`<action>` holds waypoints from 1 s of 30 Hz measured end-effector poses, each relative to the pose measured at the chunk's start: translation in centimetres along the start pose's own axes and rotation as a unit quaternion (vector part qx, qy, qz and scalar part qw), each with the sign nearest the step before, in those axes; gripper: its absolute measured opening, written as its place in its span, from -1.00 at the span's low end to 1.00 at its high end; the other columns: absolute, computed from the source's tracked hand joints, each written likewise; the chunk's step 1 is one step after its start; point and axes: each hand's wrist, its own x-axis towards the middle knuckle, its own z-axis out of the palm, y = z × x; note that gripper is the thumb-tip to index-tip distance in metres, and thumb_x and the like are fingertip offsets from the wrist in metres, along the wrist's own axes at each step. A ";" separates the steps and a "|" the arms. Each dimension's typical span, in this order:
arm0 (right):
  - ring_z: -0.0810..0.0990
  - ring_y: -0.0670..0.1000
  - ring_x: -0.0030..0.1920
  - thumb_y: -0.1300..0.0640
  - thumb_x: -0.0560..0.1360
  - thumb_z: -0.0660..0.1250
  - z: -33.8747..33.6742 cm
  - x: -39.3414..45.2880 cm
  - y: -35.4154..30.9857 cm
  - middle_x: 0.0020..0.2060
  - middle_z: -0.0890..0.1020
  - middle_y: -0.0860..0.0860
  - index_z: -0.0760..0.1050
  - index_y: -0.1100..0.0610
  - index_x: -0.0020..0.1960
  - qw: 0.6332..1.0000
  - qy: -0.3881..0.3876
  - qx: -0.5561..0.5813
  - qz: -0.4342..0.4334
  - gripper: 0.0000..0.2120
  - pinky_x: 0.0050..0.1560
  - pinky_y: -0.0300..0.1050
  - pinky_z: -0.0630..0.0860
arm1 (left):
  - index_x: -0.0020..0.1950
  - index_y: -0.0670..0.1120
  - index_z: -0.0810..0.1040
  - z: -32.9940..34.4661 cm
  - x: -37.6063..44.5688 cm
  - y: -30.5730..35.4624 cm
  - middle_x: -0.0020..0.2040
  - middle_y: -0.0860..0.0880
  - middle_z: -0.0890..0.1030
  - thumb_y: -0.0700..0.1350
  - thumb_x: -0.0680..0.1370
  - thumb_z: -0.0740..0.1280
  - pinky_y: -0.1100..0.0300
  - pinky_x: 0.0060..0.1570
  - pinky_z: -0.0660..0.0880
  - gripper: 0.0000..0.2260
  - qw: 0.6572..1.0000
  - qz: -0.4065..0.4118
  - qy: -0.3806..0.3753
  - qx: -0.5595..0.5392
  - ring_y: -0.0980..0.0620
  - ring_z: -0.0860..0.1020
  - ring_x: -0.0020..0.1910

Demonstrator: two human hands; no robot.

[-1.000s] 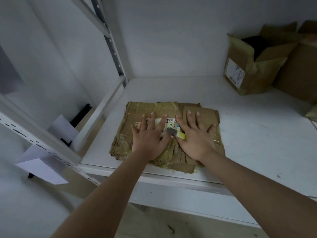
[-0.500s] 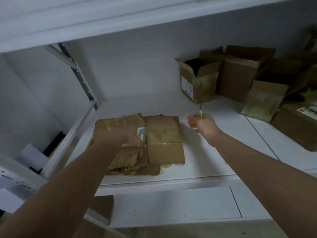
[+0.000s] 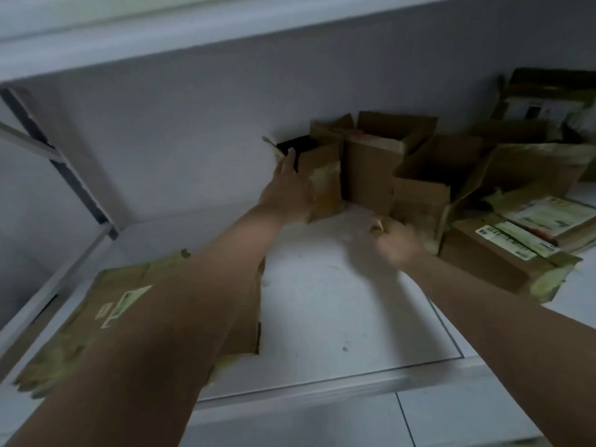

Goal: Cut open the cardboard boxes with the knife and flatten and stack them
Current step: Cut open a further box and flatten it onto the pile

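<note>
A stack of flattened cardboard point(image 3: 80, 317) lies on the white shelf point(image 3: 338, 317) at the front left, partly hidden by my left forearm. My left hand point(image 3: 287, 191) reaches to the back and lies with straight fingers against the left side of a small open box point(image 3: 322, 179) with tape on its front. My right hand point(image 3: 396, 243) is curled round a small yellow-handled knife point(image 3: 380, 225), just in front of another open box point(image 3: 419, 198). The view is blurred.
Several more open cardboard boxes point(image 3: 380, 162) crowd the back right of the shelf. A closed box with white labels point(image 3: 503, 256) lies at the right. A metal rack post point(image 3: 61, 169) stands at the left. An upper shelf point(image 3: 225, 24) hangs overhead.
My left hand left the flattened stack and reached back to the small open box. My right hand with the knife moved right toward the boxes. The view swung right and up.
</note>
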 end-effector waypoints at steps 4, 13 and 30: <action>0.40 0.23 0.28 0.00 0.62 0.06 -0.9 1.2 2.3 0.32 0.43 0.17 0.33 -0.02 0.40 0.999 -0.040 -0.032 -0.009 -0.64 0.31 0.04 0.34 | 0.33 -0.15 0.46 0.7 4.2 1.5 0.58 -0.07 -0.12 -0.08 0.53 0.33 -0.23 0.45 0.06 -0.62 0.997 -0.056 -0.001 0.050 -0.14 -0.23 0.54; 0.54 0.15 -0.08 -0.07 0.60 0.12 -3.6 2.6 2.6 -0.14 0.54 0.12 0.47 0.06 0.06 0.987 -0.081 0.136 0.040 -0.75 0.04 0.07 0.50 | 0.34 -0.24 0.46 0.9 0.7 2.1 0.39 -0.13 0.35 -0.23 0.56 0.30 0.22 0.25 0.29 -0.65 0.993 0.017 0.072 -0.094 -0.09 0.42 0.29; 0.49 0.21 0.11 -0.01 0.63 0.05 -4.8 -9.4 3.7 0.02 0.50 0.15 0.44 0.21 0.22 0.969 -0.006 0.230 0.091 -0.64 -0.01 -0.10 0.32 | 0.12 -0.06 0.55 -1.4 -17.8 9.7 -0.06 0.14 0.42 -0.39 0.53 0.27 0.31 0.08 0.50 -0.72 0.934 0.013 0.185 -0.306 0.26 0.48 -0.08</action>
